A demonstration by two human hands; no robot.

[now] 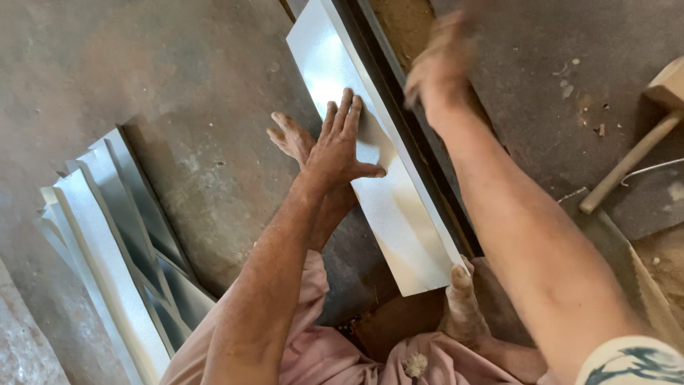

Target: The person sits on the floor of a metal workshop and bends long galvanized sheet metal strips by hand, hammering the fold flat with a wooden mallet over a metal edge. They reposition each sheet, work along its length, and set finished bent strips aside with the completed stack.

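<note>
A long shiny metal sheet strip (399,228) lies on the floor beside a dark steel bar (406,125) that runs along its right edge. My left hand (340,146) presses flat on the strip, fingers stretched out and close together. My right hand (442,60) is raised above the bar near the strip's far end. It is blurred by motion and looks curled, and I cannot tell whether it holds anything. One bare foot (291,137) rests on the floor by my left hand. The toes of the other foot (463,296) touch the strip's near corner.
A stack of folded metal sheets (114,249) lies on the concrete floor at the left. A wooden mallet (630,164) lies at the right, with a thin wire (652,170) beside it. Pink cloth (342,356) covers my lap at the bottom.
</note>
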